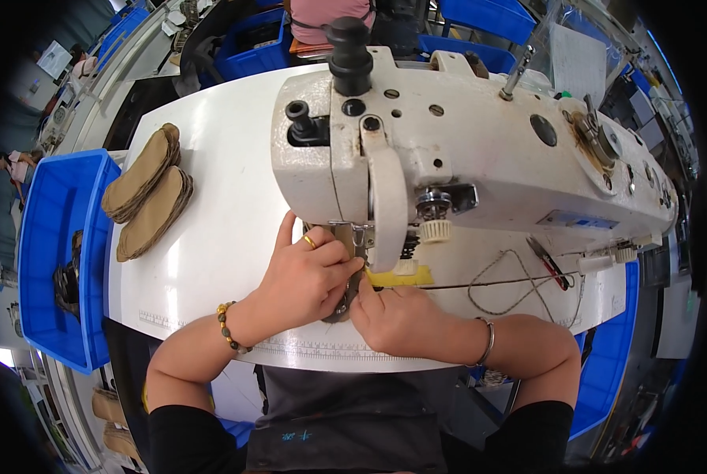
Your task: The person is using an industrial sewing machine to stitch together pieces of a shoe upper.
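A white industrial sewing machine (472,142) stands over a grey-brown sole-shaped piece (339,308) lying under its presser area. My left hand (306,280), with a gold ring, presses and grips that piece just below the machine head, fingers curled. My right hand (393,316) holds the piece's right side near its lower end, index finger against it and other fingers tucked in. Just right of the needle area sits a yellow guide (401,276), and a dark cord (480,304) runs in loops across the table. The needle tip is hidden.
Stacks of tan soles (140,174) lie left on the white table (211,126), beside a blue bin (41,253). Snips (551,265) lie right. Another blue bin (602,395) is below right. A person in pink (330,20) is behind the machine; others are far left.
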### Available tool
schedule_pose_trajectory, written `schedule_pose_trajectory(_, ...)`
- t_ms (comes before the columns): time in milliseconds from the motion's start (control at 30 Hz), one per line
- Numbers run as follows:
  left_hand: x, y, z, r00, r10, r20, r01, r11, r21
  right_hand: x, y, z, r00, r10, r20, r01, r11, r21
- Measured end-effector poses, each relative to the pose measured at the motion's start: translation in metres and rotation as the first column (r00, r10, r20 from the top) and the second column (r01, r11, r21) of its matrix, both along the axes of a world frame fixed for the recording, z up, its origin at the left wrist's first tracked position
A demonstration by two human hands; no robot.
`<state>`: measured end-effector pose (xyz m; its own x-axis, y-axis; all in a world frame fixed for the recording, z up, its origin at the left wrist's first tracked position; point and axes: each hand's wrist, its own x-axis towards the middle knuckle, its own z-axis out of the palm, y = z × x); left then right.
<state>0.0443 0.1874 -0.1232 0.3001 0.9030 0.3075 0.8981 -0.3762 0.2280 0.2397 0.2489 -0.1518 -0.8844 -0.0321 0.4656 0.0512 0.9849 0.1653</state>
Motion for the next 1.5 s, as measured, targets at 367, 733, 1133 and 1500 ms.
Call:
schedule_pose_trajectory(367,-0.012,0.022,-0.004,0.998,0.053,0.02,-0.052,0.998,-0.033,-0.007,0.017,0.002,0.999,-0.046,0.014,0.047,0.996,-0.07)
schedule_pose_trajectory(733,0.012,-0.025,0.022,0.956,0.088,-0.28,-0.043,0.986,0.161,-0.003,0.012,0.001,0.998,-0.07,0.01,0.07,0.989,-0.128)
schedule_pose_trajectory(1133,0.007,-0.021,0.005,0.973,0.046,-0.227,-0.013,0.99,0.144,0.003,0.0,0.002,0.999,0.033,-0.001,-0.033,0.997,-0.064)
schedule_pose_trajectory(1500,0.002,-0.011,0.002,0.994,-0.057,-0.097,0.068,0.991,0.114,0.006,-0.004,0.004,0.998,0.06,0.016,-0.059,0.995,-0.083)
